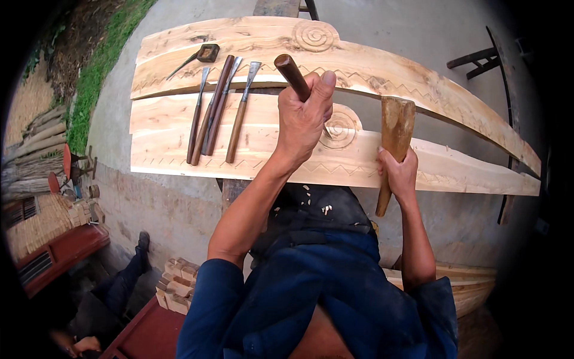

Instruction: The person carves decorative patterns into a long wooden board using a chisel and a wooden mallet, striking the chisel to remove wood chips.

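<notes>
My left hand [304,122] is closed round the dark wooden handle of a carving chisel [292,75]. The chisel is tilted, its blade tip at the carved spiral [344,127] on the nearer board [263,134]. In my right hand [399,170] is a wooden mallet [397,122], gripped by its narrow lower part with the thick head upward, apart from the chisel. Zigzag lines run along the edges of both boards. A second, farther board [239,36] bears a similar spiral. Left of my left hand, several carving chisels [241,113] with dark handles lie across the nearer board.
A small dark ink pot [208,52] with a thin pointed stick lies on the farther board. Dark wooden stands [478,63] are at the right. Stacked wood blocks [177,284] sit on a red surface at lower left, near another person's leg [128,272].
</notes>
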Demonstrator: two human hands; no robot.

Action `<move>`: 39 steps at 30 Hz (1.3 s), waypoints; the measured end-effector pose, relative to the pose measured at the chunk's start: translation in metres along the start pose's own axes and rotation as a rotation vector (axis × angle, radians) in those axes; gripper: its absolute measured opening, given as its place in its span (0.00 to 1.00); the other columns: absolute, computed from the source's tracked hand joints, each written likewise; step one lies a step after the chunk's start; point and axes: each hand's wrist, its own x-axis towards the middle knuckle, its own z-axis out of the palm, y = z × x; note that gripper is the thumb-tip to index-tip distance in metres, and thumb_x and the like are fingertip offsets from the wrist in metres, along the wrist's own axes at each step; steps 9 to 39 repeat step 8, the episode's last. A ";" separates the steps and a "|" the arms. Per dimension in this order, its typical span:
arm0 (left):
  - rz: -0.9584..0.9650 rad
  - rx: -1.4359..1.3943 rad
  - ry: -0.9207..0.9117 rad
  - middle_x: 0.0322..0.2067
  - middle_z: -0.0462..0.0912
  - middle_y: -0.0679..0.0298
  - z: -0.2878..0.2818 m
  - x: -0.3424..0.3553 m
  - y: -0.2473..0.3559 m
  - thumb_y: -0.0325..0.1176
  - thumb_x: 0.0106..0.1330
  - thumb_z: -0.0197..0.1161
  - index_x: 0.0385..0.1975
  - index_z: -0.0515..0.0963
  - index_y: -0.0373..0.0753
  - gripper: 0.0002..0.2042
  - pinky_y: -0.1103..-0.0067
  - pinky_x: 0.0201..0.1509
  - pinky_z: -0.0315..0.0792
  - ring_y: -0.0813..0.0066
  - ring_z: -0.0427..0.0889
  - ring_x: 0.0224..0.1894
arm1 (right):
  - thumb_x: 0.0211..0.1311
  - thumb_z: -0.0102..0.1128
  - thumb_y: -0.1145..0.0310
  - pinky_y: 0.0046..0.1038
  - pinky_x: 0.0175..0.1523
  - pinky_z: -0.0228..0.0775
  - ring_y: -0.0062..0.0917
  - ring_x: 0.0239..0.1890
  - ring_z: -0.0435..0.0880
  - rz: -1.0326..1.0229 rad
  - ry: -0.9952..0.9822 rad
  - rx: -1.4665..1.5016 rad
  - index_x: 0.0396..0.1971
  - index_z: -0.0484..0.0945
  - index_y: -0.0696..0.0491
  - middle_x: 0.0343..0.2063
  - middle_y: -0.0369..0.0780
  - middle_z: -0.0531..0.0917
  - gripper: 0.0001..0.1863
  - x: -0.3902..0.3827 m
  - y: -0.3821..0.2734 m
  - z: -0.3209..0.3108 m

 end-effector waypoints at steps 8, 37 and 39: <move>0.031 0.005 0.019 0.17 0.59 0.76 -0.001 -0.004 0.000 0.46 0.80 0.61 0.22 0.64 0.44 0.23 0.82 0.24 0.56 0.85 0.58 0.20 | 0.61 0.69 0.67 0.28 0.28 0.73 0.21 0.20 0.80 0.010 -0.008 -0.003 0.33 0.77 0.61 0.21 0.38 0.81 0.13 0.000 -0.003 0.000; 0.031 0.005 0.019 0.17 0.59 0.76 -0.001 -0.004 0.000 0.46 0.80 0.61 0.22 0.64 0.44 0.23 0.82 0.24 0.56 0.85 0.58 0.20 | 0.61 0.69 0.67 0.28 0.28 0.73 0.21 0.20 0.80 0.010 -0.008 -0.003 0.33 0.77 0.61 0.21 0.38 0.81 0.13 0.000 -0.003 0.000; 0.031 0.005 0.019 0.17 0.59 0.76 -0.001 -0.004 0.000 0.46 0.80 0.61 0.22 0.64 0.44 0.23 0.82 0.24 0.56 0.85 0.58 0.20 | 0.61 0.69 0.67 0.28 0.28 0.73 0.21 0.20 0.80 0.010 -0.008 -0.003 0.33 0.77 0.61 0.21 0.38 0.81 0.13 0.000 -0.003 0.000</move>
